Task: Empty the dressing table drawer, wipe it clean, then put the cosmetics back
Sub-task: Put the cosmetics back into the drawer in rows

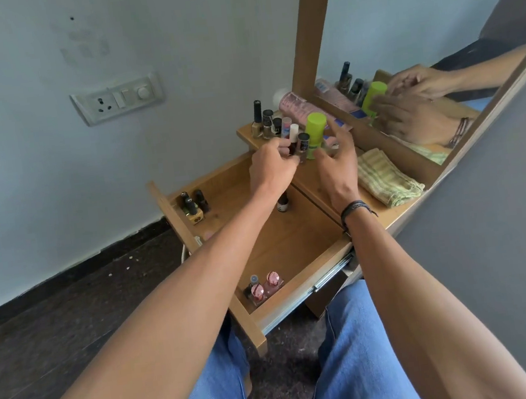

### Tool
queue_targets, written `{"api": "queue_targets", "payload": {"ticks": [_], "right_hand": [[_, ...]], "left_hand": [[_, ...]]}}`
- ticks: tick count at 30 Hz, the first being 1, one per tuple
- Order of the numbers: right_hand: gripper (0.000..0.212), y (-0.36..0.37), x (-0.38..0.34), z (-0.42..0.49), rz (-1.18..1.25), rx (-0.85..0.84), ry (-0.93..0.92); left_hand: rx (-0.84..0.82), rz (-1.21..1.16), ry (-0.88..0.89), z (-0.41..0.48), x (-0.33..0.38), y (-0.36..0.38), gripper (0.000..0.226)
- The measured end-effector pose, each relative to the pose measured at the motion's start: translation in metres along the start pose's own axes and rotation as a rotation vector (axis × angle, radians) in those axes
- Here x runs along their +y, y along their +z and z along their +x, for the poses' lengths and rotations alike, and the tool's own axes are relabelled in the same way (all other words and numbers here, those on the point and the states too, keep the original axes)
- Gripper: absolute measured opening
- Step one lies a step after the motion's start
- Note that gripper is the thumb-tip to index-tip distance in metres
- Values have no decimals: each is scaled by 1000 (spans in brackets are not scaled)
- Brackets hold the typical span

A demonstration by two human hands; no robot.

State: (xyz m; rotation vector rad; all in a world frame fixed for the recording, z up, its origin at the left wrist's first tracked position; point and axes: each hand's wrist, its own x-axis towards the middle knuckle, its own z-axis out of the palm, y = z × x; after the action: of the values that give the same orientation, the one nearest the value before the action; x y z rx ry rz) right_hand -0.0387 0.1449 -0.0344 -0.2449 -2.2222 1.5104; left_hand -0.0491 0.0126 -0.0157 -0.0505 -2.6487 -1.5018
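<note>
The wooden drawer (293,245) stands pulled out. Inside it, three dark nail polish bottles (193,204) sit at the far left corner, pink-capped bottles (263,286) at the near corner, and one dark bottle (283,203) under my left forearm. Over the dressing table top, my left hand (271,169) pinches a small dark nail polish bottle (293,145). My right hand (337,161) hovers beside it with spread fingers, close to a lime green bottle (316,134). More bottles (266,122) and a pink tube (297,105) stand behind.
A folded green-striped cloth (387,178) lies on the table top at the right, against the mirror (434,48). A wall socket plate (117,97) is on the left wall. My knees in blue jeans sit below the drawer front.
</note>
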Motion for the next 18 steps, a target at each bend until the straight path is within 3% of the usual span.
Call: {"api": "queue_targets", "payload": {"ticks": [3, 12, 18], "right_hand": [[53, 1, -1, 0, -35, -14, -17], [63, -1, 3, 3, -28, 24, 39], [50, 0, 6, 4, -36, 57, 56]], "left_hand": [[24, 28, -17, 2, 0, 13, 38], [26, 12, -25, 2, -3, 26, 38], [20, -21, -22, 3, -4, 25, 34]]}}
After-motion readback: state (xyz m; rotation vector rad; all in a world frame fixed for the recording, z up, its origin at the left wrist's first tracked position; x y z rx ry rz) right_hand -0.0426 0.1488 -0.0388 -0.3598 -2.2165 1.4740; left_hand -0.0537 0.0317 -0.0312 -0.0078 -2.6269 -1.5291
